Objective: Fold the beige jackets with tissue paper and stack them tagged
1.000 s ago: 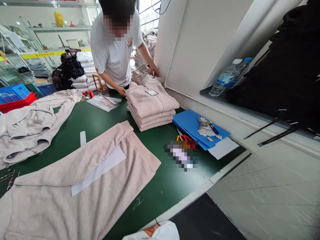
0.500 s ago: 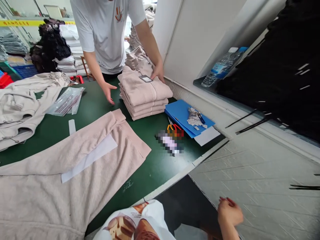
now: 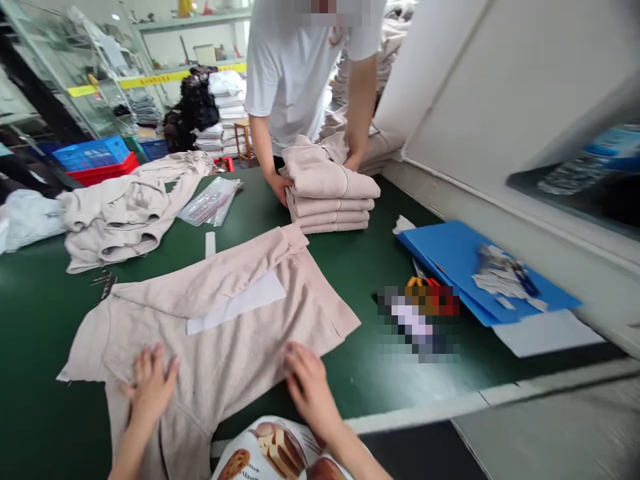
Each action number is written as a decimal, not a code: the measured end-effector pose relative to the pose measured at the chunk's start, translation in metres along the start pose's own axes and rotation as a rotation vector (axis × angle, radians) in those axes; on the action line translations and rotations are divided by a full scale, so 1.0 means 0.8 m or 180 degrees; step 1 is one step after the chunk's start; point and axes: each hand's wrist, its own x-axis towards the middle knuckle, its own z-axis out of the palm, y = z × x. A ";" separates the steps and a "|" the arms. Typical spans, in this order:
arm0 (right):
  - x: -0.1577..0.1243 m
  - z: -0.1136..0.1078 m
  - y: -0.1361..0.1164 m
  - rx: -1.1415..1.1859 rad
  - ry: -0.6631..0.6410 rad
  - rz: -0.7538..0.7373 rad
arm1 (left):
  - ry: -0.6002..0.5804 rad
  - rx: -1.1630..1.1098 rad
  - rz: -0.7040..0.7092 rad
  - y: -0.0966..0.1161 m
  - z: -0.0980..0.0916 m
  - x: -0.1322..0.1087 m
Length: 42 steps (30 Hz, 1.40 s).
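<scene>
Left hand [image 3: 150,388] and right hand [image 3: 311,387] lay flat, fingers spread, gripping nothing, apparently smoothing the sweater [image 3: 235,347]; folding would need a pinched edge.

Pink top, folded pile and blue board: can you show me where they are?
pink top [image 3: 225,360], head view, middle of its flat cloth.
folded pile [image 3: 330,181], head view, top garment's front.
blue board [image 3: 450,250], head view, bare left part.

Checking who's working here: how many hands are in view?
4: left hand and right hand flat on the spread garment; a co-worker's hand and other hand on the folded stack.
</scene>
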 end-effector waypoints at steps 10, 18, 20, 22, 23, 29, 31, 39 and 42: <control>0.031 0.105 -0.091 -0.0434 -0.1411 -0.1451 | -0.0214 -0.0030 0.0001 -0.005 0.001 0.075; 0.024 0.127 -0.089 -0.0568 -0.1169 -0.1454 | 0.0663 -0.0494 -0.0549 -0.093 -0.016 -0.024; 0.022 0.127 -0.088 -0.0542 -0.1146 -0.1410 | 0.0829 -0.0719 -0.1025 -0.120 -0.010 -0.089; 0.020 0.127 -0.088 -0.0500 -0.1118 -0.1386 | 0.0918 -0.1141 -0.1536 -0.142 0.004 -0.158; 0.019 0.127 -0.088 -0.0475 -0.1095 -0.1385 | 0.0881 -0.1434 -0.1782 -0.149 0.013 -0.190; 0.014 0.115 -0.091 -0.0338 -0.0922 -0.1377 | -0.0176 -0.2863 -0.2080 -0.149 0.072 -0.286; 0.031 0.109 -0.102 -0.0274 -0.1039 -0.1273 | -0.0394 -0.3080 -0.2047 -0.142 0.079 -0.281; 0.219 0.173 -0.212 -0.0580 -0.1643 -0.1885 | -0.0972 -0.3738 -0.2101 -0.125 0.064 -0.268; 0.265 0.215 -0.239 -0.0739 -0.1716 -0.2204 | -0.0939 -0.3826 -0.2200 -0.130 0.065 -0.287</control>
